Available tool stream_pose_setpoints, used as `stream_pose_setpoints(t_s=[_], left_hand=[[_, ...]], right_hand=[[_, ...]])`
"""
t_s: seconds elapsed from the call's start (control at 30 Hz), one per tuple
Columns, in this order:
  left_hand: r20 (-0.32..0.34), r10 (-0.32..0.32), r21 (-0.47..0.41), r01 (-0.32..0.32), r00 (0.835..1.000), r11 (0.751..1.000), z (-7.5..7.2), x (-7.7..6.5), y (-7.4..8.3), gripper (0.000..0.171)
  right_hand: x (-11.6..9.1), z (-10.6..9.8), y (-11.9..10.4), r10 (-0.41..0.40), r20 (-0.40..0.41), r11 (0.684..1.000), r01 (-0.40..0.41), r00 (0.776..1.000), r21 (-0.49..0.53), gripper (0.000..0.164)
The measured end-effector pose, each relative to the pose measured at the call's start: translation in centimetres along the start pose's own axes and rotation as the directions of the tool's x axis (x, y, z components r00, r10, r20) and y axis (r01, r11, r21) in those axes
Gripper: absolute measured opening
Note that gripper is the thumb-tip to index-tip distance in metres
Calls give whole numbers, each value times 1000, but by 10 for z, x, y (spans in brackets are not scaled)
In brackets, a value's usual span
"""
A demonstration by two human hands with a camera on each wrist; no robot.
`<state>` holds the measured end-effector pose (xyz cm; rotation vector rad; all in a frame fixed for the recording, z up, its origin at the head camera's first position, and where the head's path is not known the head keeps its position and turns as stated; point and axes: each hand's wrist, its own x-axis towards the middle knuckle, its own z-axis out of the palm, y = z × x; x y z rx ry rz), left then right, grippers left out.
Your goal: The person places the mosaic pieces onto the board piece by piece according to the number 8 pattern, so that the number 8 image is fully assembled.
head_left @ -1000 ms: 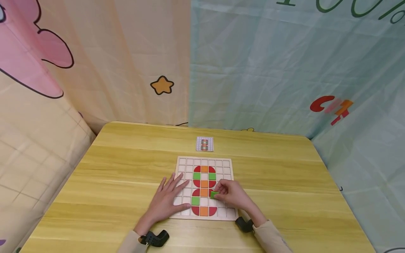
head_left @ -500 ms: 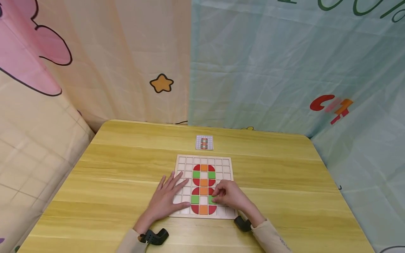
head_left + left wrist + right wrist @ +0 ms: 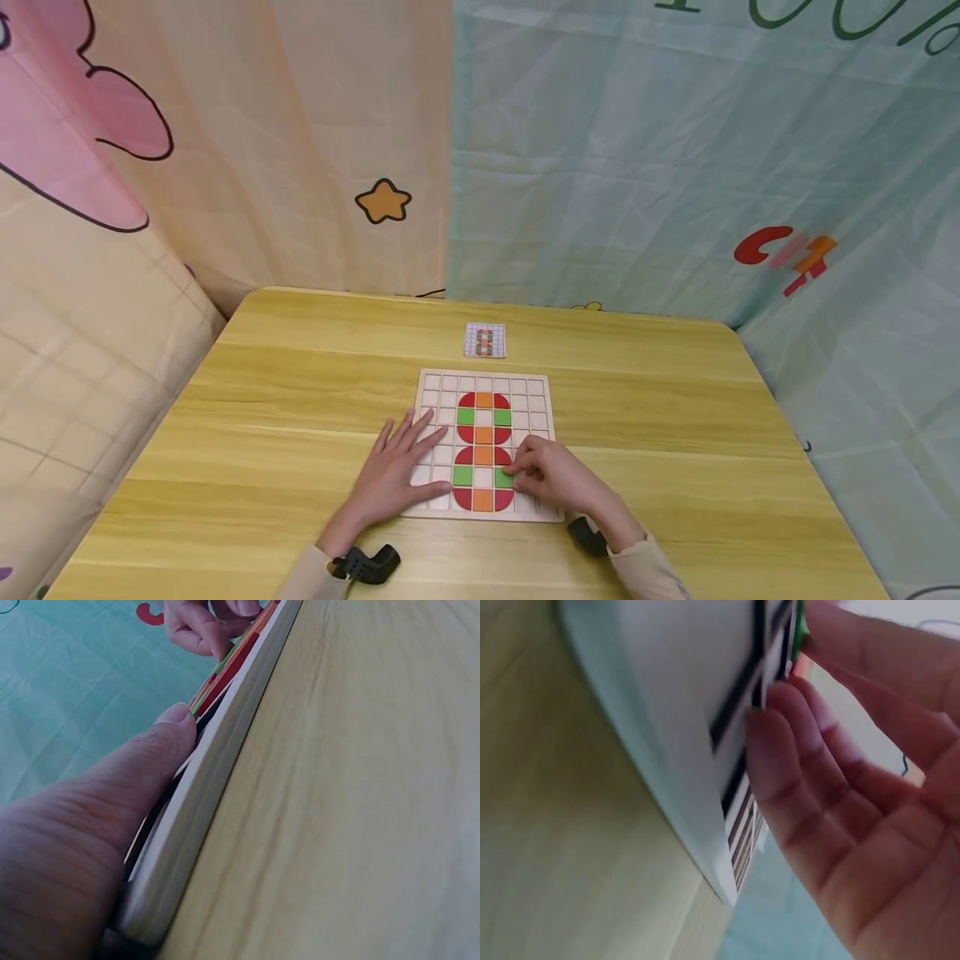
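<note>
A pale square grid board (image 3: 528,387) lies on the table, holding red, orange and green tiles in a figure-eight pattern. My left hand (image 3: 392,472) rests on the board's left side with fingers spread. In the left wrist view its thumb (image 3: 161,746) lies along the near edge. My right hand (image 3: 553,472) is at the lower right of the pattern, a fingertip touching the green tile (image 3: 503,477). That tile lies flush in its cell, level with the green tile (image 3: 462,476) on the left. In the right wrist view the other fingers (image 3: 776,754) bend loosely against the board.
A small pattern card (image 3: 485,341) with the same figure lies behind the board. The wooden table (image 3: 645,400) extends around both. Printed curtains (image 3: 585,167) hang behind the table. Each wrist wears a black camera mount, such as the left one (image 3: 375,565).
The green tile, tilted between the right hand's fingers one second ago, now lies flat in its cell. The right hand has shifted slightly down and right. My left hand stays in place.
</note>
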<state>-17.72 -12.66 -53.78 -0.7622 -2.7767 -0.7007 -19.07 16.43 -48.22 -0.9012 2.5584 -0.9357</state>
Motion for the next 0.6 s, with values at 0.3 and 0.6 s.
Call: stream_pose_setpoints(t_s=[0.3, 0.6], left_hand=[[21, -8, 0, 8, 1000, 1000, -1, 0, -1, 81], [33, -118, -126, 121, 992, 985, -1, -1, -2, 102]], right_hand=[[-15, -9, 20, -3, 68, 961, -16, 998, 276, 31], [-16, -9, 28, 30, 84, 928, -59, 996, 368, 27]])
